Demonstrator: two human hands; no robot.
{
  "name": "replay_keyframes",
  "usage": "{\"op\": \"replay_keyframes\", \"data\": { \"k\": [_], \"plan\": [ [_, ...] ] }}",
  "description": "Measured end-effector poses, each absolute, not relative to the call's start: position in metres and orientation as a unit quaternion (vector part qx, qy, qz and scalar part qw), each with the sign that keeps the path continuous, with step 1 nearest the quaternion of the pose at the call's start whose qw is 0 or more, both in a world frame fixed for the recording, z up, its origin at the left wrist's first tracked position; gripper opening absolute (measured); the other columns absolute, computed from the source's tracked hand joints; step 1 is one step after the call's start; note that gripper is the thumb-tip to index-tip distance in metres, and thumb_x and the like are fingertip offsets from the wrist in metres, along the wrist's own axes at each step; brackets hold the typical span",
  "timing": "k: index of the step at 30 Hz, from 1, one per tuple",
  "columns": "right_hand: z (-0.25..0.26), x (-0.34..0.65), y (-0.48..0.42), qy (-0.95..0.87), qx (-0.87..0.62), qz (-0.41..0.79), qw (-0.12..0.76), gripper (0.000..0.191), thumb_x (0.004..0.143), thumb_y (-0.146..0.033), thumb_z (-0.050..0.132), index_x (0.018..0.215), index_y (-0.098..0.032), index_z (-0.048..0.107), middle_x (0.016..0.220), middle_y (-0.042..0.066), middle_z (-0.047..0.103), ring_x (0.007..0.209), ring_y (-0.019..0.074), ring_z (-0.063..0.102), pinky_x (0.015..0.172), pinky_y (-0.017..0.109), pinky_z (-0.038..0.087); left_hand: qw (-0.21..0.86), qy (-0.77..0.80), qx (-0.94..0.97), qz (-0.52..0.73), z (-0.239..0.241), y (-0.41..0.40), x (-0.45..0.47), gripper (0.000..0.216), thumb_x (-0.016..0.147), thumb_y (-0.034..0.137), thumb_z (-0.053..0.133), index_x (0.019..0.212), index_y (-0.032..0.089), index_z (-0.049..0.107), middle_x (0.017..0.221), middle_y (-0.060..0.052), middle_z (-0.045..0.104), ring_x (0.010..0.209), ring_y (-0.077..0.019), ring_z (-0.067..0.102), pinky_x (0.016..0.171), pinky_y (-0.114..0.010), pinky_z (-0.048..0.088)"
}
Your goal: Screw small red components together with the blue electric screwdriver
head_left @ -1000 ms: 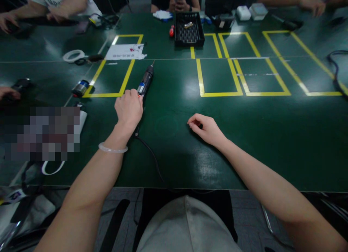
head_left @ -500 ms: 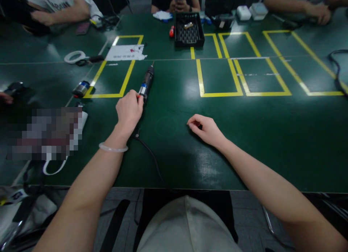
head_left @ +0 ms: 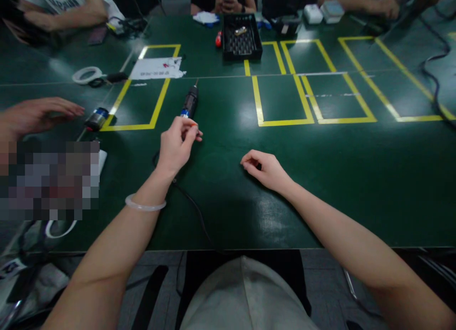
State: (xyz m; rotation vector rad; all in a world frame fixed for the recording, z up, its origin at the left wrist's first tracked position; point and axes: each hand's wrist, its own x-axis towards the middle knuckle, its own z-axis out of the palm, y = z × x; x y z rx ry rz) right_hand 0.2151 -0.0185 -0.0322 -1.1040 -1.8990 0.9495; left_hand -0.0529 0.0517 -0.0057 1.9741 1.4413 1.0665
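My left hand (head_left: pixel 178 142), with a pale bracelet at its wrist, is closed at the lower body of a black electric screwdriver (head_left: pixel 190 102). Its thumb and curled fingers face right. The tool's thin bit points away from me; its rear end is hidden behind the hand. A black cord (head_left: pixel 194 206) runs from under the wrist to the table's front edge. To the right, my right hand (head_left: pixel 263 168) rests on the green table (head_left: pixel 221 197), fingers loosely curled. I see nothing in them.
Another person's hand (head_left: pixel 46 114) reaches in at left beside a second cylindrical tool (head_left: pixel 97 118). Yellow tape outlines (head_left: pixel 285 123) mark the table. A white label sheet (head_left: pixel 156 68) and a black tray (head_left: pixel 242 52) lie farther back. Several people sit around.
My left hand has rolled so its thumb and fingertips show on the right, covering more of the screwdriver. Another person's hand has come in at left. My right hand stays put.
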Motion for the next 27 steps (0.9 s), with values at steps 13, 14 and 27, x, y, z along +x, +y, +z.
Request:
{"op": "replay_keyframes", "data": {
  "k": [13,14,27],
  "plan": [
    [-0.03,0.2,-0.023,-0.508,-0.312,0.693,0.406,0.037,0.082,-0.047,0.079,0.096,-0.019,0.059,0.075,-0.001,0.07,0.065,0.0105,0.064,0.062,0.024,0.054,0.596,0.351,0.677,0.251,0.001,0.001,0.007,0.044,0.098,0.046,0.058,0.129,0.015,0.049,0.062,0.004,0.06,0.048,-0.0108,0.055,0.047,-0.022,0.042],
    [-0.029,0.2,-0.023,-0.505,-0.312,0.692,0.41,0.037,0.082,-0.046,0.08,0.096,-0.019,0.059,0.076,-0.001,0.07,0.065,0.0101,0.064,0.063,0.024,0.054,0.597,0.352,0.673,0.259,0.001,0.001,0.007,0.042,0.098,0.047,0.057,0.126,0.016,0.05,0.063,0.003,0.062,0.05,-0.0114,0.057,0.049,-0.022,0.044],
    [-0.029,0.206,-0.018,-0.529,-0.359,0.61,0.468,0.045,0.077,-0.053,0.081,0.097,-0.021,0.058,0.082,-0.002,0.063,0.068,0.0102,0.061,0.063,0.024,0.053,0.431,0.363,0.757,0.33,0.0,0.004,0.003,0.02,0.088,0.034,0.072,0.097,0.018,0.065,0.096,-0.005,0.068,0.089,-0.0167,0.067,0.086,-0.031,0.055]
  ]
}}
